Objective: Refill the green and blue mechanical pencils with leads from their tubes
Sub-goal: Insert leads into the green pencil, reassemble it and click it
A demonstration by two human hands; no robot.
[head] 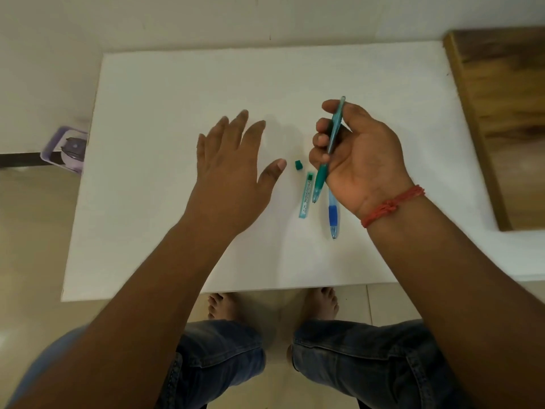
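green lead tube (305, 194) uncapped, cap (298, 165) beside

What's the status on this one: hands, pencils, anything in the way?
Right hand holds green pencil, tip down. Left hand open, empty, above table. Blue pencil, lead tube, small green cap on table. Nothing blocking.

Green pencil (329, 146): translucent teal barrel, darker green grip, held off the table, tilted, tip pointing down toward the near edge, top end up and away.

Blue pencil (333, 215): clear barrel with solid blue grip, lying flat on the white table, tip toward the near edge; upper part hidden.

Lead tube (306, 195): slim green-tinted case with printed label, lying flat just left of the green pencil's tip, open at its far end.

Green cap (298, 165): small, lying loose just beyond the tube's open end.
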